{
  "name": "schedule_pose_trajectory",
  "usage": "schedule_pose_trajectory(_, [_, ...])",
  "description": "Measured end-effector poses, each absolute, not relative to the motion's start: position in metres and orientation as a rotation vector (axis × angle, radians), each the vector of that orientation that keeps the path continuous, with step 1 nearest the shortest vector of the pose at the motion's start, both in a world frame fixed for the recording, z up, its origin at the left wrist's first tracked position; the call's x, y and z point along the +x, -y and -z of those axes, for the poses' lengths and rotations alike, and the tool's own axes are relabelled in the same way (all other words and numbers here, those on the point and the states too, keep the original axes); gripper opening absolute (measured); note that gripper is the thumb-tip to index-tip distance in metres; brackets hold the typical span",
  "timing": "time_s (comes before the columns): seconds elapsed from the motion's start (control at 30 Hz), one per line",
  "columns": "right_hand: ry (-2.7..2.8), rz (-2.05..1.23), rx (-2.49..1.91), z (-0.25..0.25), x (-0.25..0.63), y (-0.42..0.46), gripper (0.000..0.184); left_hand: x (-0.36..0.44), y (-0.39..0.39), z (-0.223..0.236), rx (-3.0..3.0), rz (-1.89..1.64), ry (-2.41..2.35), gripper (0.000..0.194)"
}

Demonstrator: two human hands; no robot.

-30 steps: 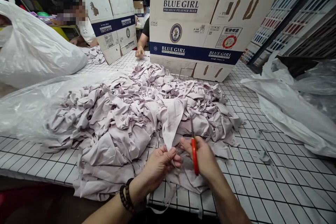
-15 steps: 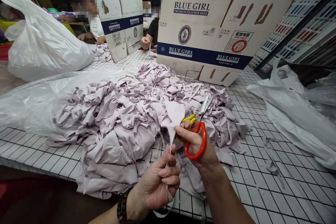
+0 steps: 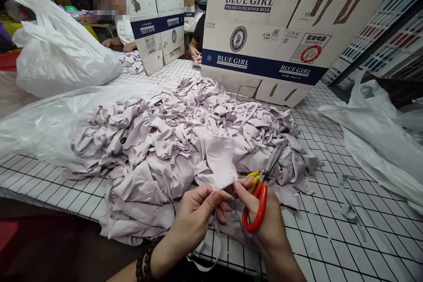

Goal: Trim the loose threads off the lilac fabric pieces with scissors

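Observation:
A pale pinkish-grey fabric piece [image 3: 220,161] stretches out in front of me, its near edge pinched by the thumb and fingers of my left hand [image 3: 194,218]. At that edge's right corner, my right hand [image 3: 264,218] grips the cloth between thumb and finger. Scissors [image 3: 263,191] with red and yellow handles also sit in my right hand, their blades pointing up and away from the cloth. A narrow pale strip [image 3: 220,244] hangs in a loop below my left hand. Behind the piece spreads a large heap of the same fabric [image 3: 155,141].
Beer cartons [image 3: 257,22] [image 3: 165,22] stand across the grid-patterned table [image 3: 317,229]. White plastic bags lie left [image 3: 66,53] and right [image 3: 373,128], with clear plastic [image 3: 42,128] beside the heap. Fabric scraps [image 3: 350,211] lie at right. Two people sit beyond the cartons.
My hands have gone from a gathered, narrow end of the cloth to its spread near edge. The scissors have shifted right and lower, and the strip now hangs in a wider loop.

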State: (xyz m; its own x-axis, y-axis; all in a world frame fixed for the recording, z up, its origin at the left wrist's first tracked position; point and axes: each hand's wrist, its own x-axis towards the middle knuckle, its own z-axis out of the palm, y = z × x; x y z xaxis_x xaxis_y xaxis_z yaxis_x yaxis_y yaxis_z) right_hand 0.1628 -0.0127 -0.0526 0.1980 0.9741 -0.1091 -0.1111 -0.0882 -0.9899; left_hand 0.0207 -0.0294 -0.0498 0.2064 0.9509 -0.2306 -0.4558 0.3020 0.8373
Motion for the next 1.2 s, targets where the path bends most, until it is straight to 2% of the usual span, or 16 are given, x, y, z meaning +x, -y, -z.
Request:
schedule_pose_trajectory(0.1, [1.06,-1.074,-1.295,0.053,0.168,0.017,0.029,0.016,0.027,0.05,0.84,-1.101,-0.927,0.038])
schedule_pose_trajectory(0.27, [1.212,-1.381,-1.086,0.053,0.158,0.012,0.026,0.009,0.027,0.043,0.977,-1.095,-0.957,0.04])
schedule_pose_trajectory(0.43, [1.109,-1.415,-1.011,0.066,0.145,0.007,0.025,0.005,0.028,0.04,1.026,-1.248,-1.106,0.039])
schedule_pose_trajectory(0.63, [1.182,-1.632,-1.033,0.068,0.152,0.012,0.028,0.009,0.024,0.05,0.883,-1.173,-0.847,0.039])
schedule_pose_trajectory(0.9, [1.92,-0.823,-1.676,0.033,0.204,0.031,0.031,0.007,0.021,0.055,1.205,-1.185,-1.039,0.031])
schedule_pose_trajectory(1.03, [2.17,-0.708,-1.662,0.03,0.203,0.034,0.028,0.009,0.022,0.059,1.272,-1.132,-1.043,0.03])
schedule_pose_trajectory(1.2, [2.223,-0.585,-1.643,0.034,0.198,0.033,0.025,0.01,0.024,0.061,1.269,-1.085,-1.02,0.027])
